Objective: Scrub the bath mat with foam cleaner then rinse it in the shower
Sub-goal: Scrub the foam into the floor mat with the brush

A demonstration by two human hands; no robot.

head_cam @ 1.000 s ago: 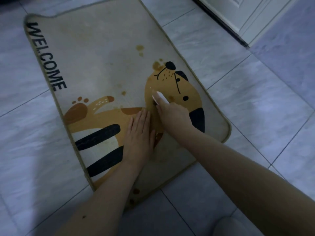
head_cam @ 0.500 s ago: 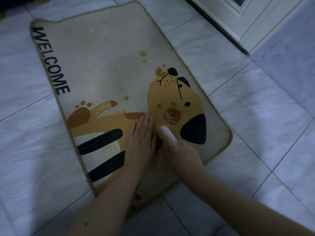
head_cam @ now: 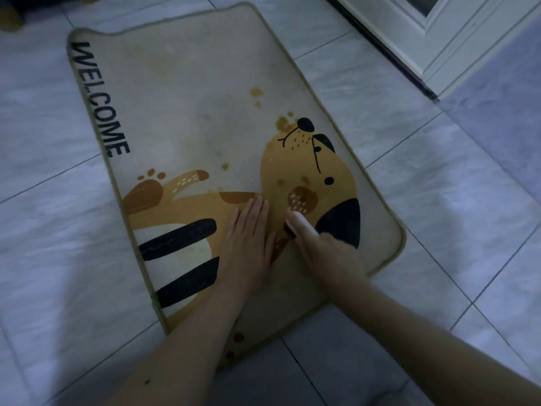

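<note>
Lying flat and slantwise on the pale tiled floor [head_cam: 409, 159]: the bath mat [head_cam: 187, 112], beige, printed with a cartoon dog and the word WELCOME along its left edge, spotted with brownish stains [head_cam: 257, 95] toward the far middle and near the dog's snout. Pressing down on the dog's body with straight, closed fingers: the left hand [head_cam: 248, 238], palm flat on the mat. Gripping a small white brush [head_cam: 298, 227] just to the right, curled round its near end: the right hand [head_cam: 328, 253], blurred, with the brush head touching the mat beside the dog's black ear. Almost touching each other, both hands. Crossing the near edge of the mat, both forearms. Running along the far right: a white door frame [head_cam: 424, 33] with a dark sill [head_cam: 389, 57], apart from the mat's far right edge. Showing bare tile on the left, the right and the far side of the mat. Sitting at the far left corner: something dark and brown [head_cam: 14, 19], too cropped to tell.
</note>
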